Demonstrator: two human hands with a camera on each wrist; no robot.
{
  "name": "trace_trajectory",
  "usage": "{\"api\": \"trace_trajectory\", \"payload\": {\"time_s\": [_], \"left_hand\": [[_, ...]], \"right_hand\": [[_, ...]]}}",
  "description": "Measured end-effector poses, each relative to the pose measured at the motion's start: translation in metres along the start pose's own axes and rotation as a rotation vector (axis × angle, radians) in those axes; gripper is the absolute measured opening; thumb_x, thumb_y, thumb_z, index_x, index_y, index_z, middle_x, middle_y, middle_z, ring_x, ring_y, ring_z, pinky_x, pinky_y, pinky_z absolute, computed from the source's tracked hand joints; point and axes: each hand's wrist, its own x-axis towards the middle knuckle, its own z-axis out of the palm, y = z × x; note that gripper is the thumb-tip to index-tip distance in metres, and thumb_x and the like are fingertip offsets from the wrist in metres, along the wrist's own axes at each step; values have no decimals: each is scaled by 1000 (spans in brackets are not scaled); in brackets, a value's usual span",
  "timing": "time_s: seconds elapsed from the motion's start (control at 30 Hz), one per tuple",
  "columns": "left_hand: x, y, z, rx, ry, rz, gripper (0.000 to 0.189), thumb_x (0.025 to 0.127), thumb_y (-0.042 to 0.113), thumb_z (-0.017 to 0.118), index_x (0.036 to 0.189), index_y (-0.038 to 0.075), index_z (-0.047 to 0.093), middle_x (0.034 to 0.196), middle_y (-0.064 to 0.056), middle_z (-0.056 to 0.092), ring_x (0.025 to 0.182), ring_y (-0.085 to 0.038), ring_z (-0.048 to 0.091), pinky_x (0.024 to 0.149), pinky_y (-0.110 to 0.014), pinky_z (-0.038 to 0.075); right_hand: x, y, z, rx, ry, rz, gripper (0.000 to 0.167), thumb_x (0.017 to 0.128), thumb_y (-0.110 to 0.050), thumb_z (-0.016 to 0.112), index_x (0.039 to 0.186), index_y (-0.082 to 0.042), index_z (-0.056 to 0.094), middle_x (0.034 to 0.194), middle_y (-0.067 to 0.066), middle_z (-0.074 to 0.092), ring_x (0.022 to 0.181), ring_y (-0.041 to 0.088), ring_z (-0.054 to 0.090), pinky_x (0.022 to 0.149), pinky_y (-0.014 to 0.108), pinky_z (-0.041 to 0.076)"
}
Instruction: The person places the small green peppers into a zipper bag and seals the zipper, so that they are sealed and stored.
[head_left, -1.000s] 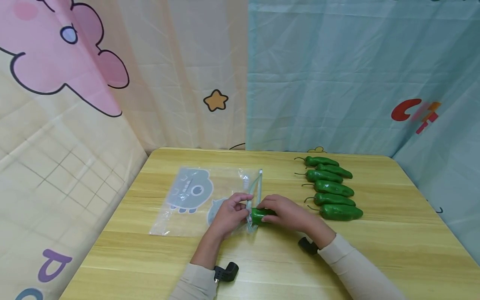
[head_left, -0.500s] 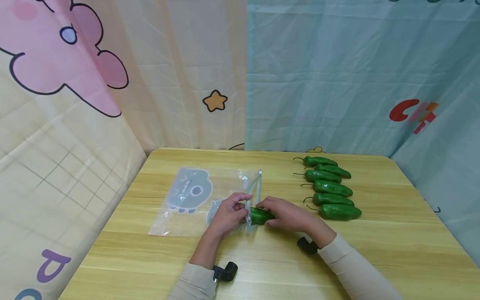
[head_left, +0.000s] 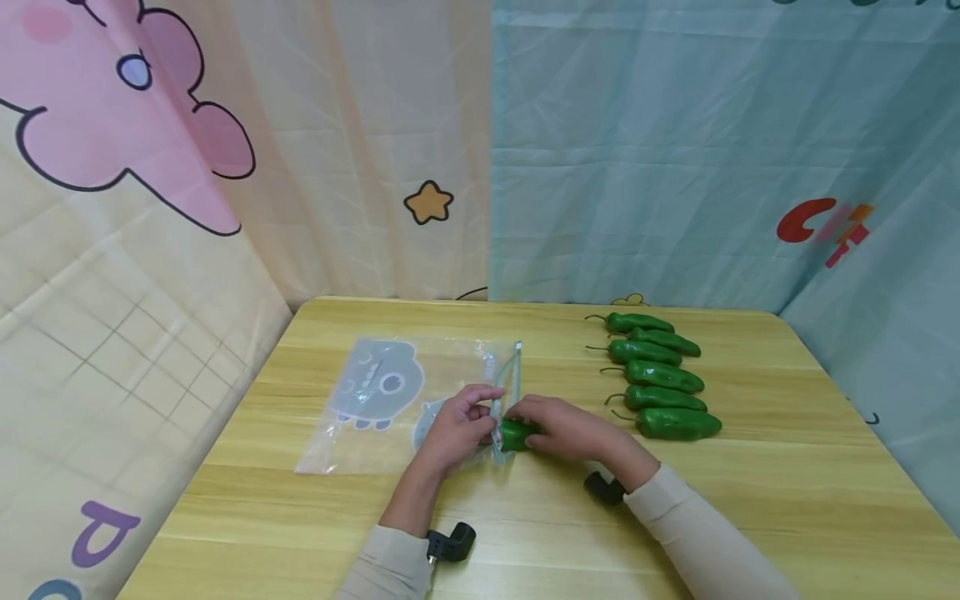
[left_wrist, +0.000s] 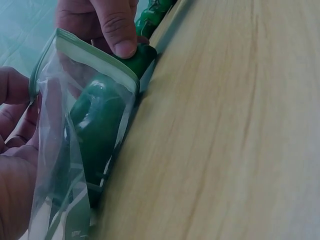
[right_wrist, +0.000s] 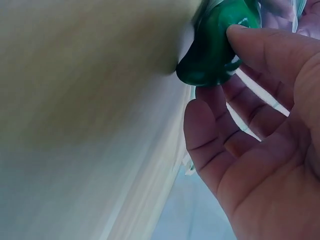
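Fingers of the left hand [head_left: 455, 427] are pinching the mouth of a clear printed bag [head_left: 456, 365] lying on the tabletop [head_left: 555, 537]. A green pepper [head_left: 514, 435] is sitting partway inside the bag's mouth; fingers of the right hand [head_left: 572, 428] are gripping its outer end. Right of the bag, six other green peppers [head_left: 664, 376] are lying in a row.
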Motion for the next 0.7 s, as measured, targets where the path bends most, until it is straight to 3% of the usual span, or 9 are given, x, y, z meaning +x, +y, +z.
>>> {"api": "trace_trajectory", "payload": {"time_s": [0.13, 0.4, 0.7], "left_hand": [[0, 1, 0, 1, 7, 5, 40, 90, -10, 57, 130, -6, 59, 119, -15, 54, 83, -13, 53, 68, -27, 56], [1, 2, -1, -1, 2, 11, 40, 90, -10, 57, 130, -6, 58, 120, -25, 54, 81, -14, 55, 67, -27, 55], [3, 5, -4, 19, -7, 10, 41, 89, -9, 56, 130, -5, 59, 130, -16, 53, 90, -17, 59, 72, -30, 57]], "right_hand": [[2, -1, 0, 4, 0, -18, 33, 94, -4, 65, 127, -6, 64, 115, 2, 63, 103, 12, 58, 91, 36, 51], [8, -1, 2, 17, -31, 3, 34, 94, -5, 65, 127, -9, 63, 114, -2, 61, 101, 12, 56, 92, 36, 51], [14, -3, 4, 44, -33, -18, 31, 93, -3, 63, 124, -9, 63, 114, -1, 62, 104, 12, 57, 94, 35, 50]]}}
